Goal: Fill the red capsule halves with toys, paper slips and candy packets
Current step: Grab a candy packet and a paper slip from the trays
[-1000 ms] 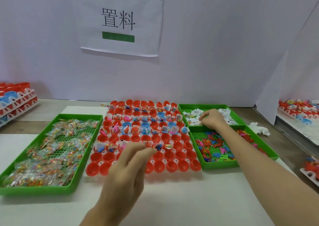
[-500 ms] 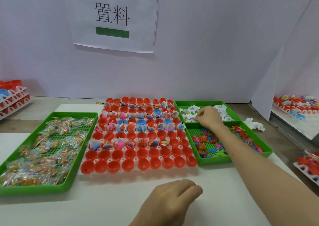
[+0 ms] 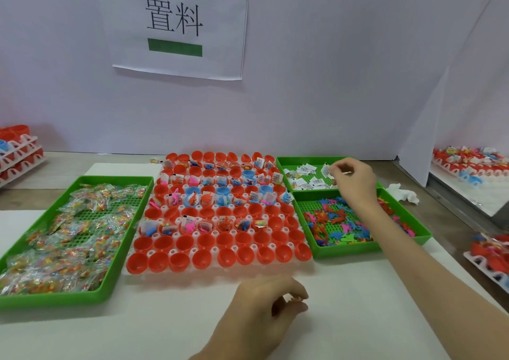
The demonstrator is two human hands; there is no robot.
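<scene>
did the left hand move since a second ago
Yes. The left hand pulled back toward the person: it was over the front rows of the capsule tray, now it sits on the white table in front of it.

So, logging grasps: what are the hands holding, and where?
Right hand pinches a paper slip by its edge; left hand looks empty.

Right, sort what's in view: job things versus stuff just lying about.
Job: red plastic capsule halves, clear candy packets, white paper slips, small coloured plastic toys, right hand.
Lying about: crumpled white tissue, printed paper sign.
</scene>
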